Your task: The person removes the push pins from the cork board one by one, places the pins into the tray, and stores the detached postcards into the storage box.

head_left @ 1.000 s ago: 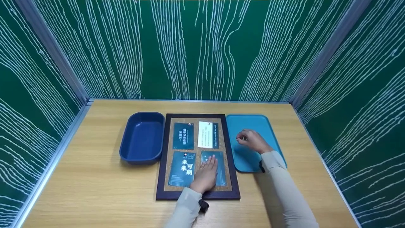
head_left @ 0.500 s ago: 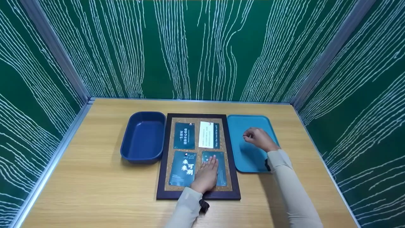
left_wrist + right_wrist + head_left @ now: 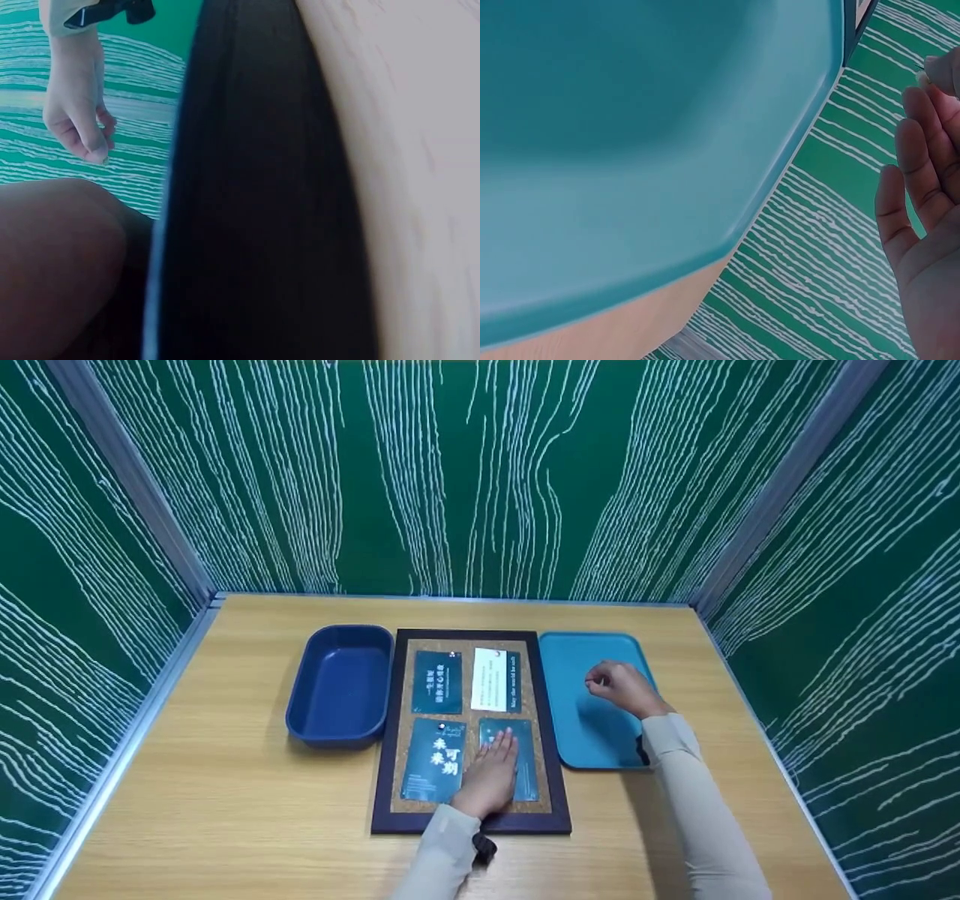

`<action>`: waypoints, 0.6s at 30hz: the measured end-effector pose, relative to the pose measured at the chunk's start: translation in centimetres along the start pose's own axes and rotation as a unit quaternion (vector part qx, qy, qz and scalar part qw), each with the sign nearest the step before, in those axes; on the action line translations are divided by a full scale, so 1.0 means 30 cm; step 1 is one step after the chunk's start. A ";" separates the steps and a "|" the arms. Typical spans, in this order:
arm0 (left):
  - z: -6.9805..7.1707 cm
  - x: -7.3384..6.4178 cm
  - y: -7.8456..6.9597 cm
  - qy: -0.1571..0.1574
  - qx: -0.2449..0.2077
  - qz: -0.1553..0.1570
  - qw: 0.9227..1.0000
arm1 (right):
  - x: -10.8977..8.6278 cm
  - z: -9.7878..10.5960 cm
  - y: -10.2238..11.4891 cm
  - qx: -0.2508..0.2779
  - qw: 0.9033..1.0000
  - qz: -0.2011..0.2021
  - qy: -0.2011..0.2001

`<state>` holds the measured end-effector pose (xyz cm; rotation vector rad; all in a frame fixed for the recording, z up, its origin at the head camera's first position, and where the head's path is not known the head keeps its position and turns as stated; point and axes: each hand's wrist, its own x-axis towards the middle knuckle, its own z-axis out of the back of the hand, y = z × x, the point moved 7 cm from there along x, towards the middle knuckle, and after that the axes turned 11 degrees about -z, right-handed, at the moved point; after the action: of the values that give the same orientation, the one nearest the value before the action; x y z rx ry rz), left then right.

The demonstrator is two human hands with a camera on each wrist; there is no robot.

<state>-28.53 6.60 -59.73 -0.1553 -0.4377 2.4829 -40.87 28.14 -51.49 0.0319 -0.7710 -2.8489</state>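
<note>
My left hand (image 3: pixel 491 776) lies flat with straight fingers on the lower right teal card (image 3: pixel 526 765) of a cork board (image 3: pixel 469 720), covering part of it. Above the light blue tray (image 3: pixel 559 649), my right hand (image 3: pixel 626 688) is raised, thumb and forefinger pinched together. The right wrist view shows a thin point of a pushpin (image 3: pixel 919 67) sticking out at those fingertips; the fingers hide most of it. Pins hold the tops of the upper left card (image 3: pixel 437 682), the white and teal card (image 3: pixel 491 681) and the lower left card (image 3: pixel 433 761).
A deep navy bin (image 3: pixel 337 735) stands left of the board, close to its dark frame (image 3: pixel 384 780). The tray sits against the frame's right side. Green walls with white lines (image 3: pixel 480 510) enclose the wooden table (image 3: pixel 225 795) at the back and sides.
My right hand has moved to the right over the tray, away from the board, still pinching. The left hand stays on the lower right card.
</note>
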 end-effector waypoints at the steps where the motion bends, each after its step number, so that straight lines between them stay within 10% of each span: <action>1: 0.000 -0.001 0.000 0.001 0.000 -0.001 1.000 | -0.001 0.002 -0.004 -0.001 1.000 0.002 0.000; 18: -0.004 0.001 0.000 0.005 0.011 0.004 1.000 | -0.004 0.037 -0.081 0.011 0.998 -0.061 0.008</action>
<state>-28.54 6.65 -59.84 -0.1607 -0.4069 2.4930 -41.27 30.77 -51.76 0.1102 -0.8257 -2.9508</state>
